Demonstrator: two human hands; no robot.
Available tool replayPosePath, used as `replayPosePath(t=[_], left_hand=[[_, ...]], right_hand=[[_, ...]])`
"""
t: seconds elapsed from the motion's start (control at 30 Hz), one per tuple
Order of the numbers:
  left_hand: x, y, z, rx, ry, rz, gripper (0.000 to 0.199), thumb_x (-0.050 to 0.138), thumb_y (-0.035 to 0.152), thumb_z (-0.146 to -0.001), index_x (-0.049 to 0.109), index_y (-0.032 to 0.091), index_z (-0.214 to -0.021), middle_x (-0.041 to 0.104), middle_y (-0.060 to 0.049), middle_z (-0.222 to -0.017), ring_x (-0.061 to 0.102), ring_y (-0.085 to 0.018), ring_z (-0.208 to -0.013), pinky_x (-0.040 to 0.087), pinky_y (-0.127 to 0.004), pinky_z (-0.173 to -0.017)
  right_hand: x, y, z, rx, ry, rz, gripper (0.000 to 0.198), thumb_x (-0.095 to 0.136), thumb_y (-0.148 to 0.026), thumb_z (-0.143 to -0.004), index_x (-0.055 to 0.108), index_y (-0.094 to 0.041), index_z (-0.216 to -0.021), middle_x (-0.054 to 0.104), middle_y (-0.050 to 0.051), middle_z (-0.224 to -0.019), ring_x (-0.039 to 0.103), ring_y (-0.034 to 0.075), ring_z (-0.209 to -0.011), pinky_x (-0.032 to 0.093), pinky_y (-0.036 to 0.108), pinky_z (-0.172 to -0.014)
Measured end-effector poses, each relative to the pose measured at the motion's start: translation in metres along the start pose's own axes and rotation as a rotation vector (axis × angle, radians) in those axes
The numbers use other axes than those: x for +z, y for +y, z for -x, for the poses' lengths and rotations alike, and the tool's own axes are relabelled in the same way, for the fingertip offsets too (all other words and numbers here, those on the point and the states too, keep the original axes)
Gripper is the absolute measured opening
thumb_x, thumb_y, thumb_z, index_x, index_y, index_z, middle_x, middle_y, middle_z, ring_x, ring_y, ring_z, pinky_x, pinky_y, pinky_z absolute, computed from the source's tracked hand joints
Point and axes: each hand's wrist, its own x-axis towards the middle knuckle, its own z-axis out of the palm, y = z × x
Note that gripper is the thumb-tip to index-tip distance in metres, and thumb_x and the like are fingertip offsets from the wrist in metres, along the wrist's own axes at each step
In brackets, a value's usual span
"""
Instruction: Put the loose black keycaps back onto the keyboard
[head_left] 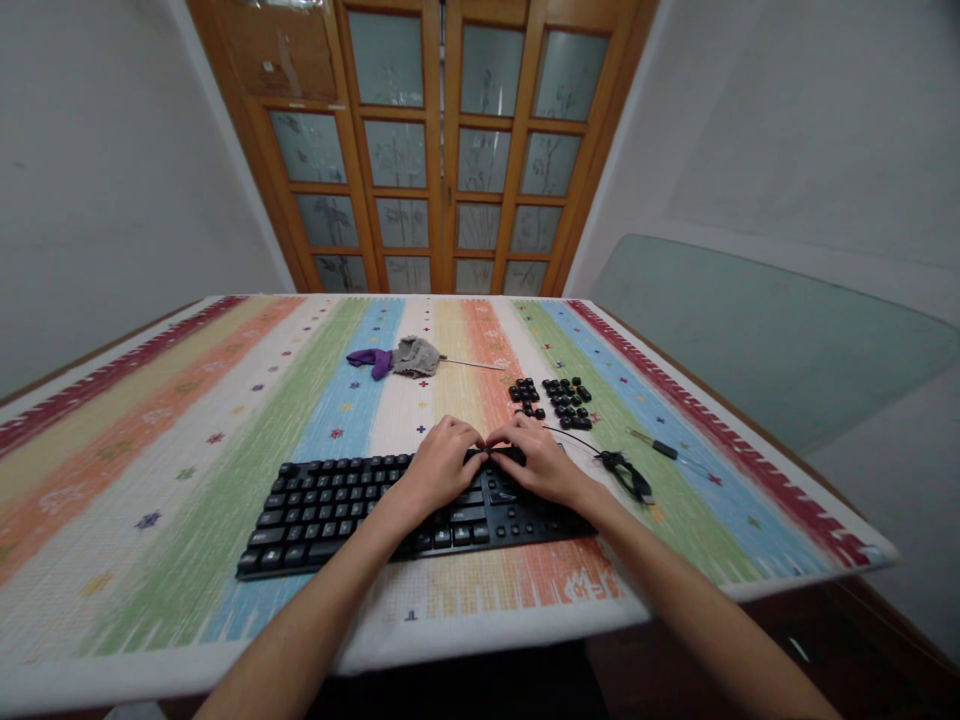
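My left hand (439, 465) and right hand (546, 465) hide part of the keyboard (315, 505), which lies before me on the striped tablecloth (210, 500). The fingertips of both hands meet near its far edge; I cannot tell whether they clamp anything. Count: one keyboard; one cable (628, 477), bundled; two groups of loose keycaps (574, 423), individually too small to count; one wire tool (664, 449); one grey cloth (415, 357); one purple cloth (370, 360).
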Motion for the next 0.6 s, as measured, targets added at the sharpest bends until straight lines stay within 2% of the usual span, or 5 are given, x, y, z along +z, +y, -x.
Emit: replayPosePath(t=[0.23, 0.6], left_hand=[[0.0014, 0.0002, 0.0002, -0.005, -0.002, -0.013, 0.007, 0.064, 0.02, -0.091, 0.07, 0.018, -0.095, 0.071, -0.006, -0.097, 0.056, -0.024, -0.1, 0.047, -0.037, -0.09], [0.0005, 0.0026, -0.0038, -0.036, -0.028, -0.027, 0.011, 0.064, 0.022, -0.09, 0.073, 0.017, -0.093, 0.073, -0.007, -0.096, 0.057, -0.025, -0.099, 0.047, -0.037, -0.09]], right_hand=[[0.0016, 0.0015, 0.0006, 0.015, -0.004, 0.008, 0.014, 0.06, -0.012, -0.09, 0.067, -0.02, -0.1, 0.066, 0.006, -0.091, 0.057, 0.022, -0.089, 0.044, 0.036, -0.08], [0.0037, 0.0082, -0.0017, 0.119, -0.021, -0.064, 0.009, 0.066, -0.013, -0.084, 0.066, -0.02, -0.089, 0.064, 0.003, -0.084, 0.059, 0.019, -0.083, 0.047, 0.033, -0.077]])
